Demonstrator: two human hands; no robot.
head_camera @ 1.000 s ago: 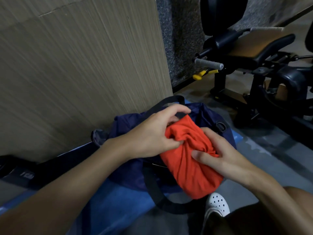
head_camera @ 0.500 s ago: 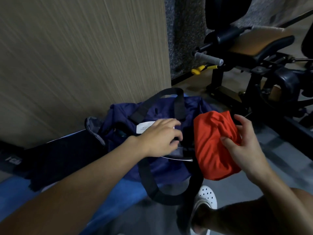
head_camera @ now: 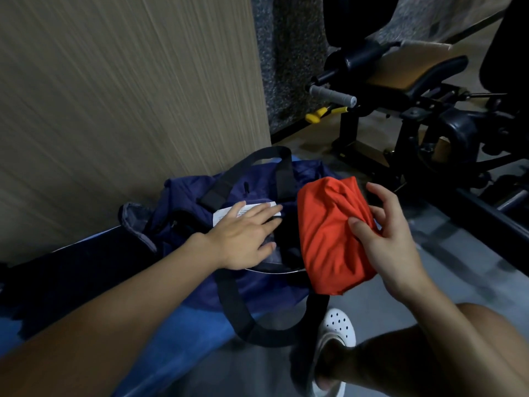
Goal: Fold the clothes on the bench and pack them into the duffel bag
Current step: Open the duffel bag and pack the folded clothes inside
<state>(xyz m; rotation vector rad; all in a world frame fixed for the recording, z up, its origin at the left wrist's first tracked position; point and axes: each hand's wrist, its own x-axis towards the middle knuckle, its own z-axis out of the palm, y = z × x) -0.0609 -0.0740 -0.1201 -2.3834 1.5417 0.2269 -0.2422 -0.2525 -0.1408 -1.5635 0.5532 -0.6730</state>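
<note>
Right hand (head_camera: 392, 245) holds rolled orange garment (head_camera: 329, 233), thumb on front; left hand (head_camera: 243, 239) flat on duffel bag (head_camera: 186, 202), interior too dark.

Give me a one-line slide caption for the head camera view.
Right hand holds a bundled orange garment by the navy duffel bag while the left hand rests flat on the bag.

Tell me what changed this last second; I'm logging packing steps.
The left hand let go of the rolled orange-red cloth bundle and moved left onto the navy-blue fabric duffel bag, lying flat by its white label. The right hand carried the bundle rightward, beside the bag. The bag stayed on the blue bench; the right hand kept its grip.
</note>
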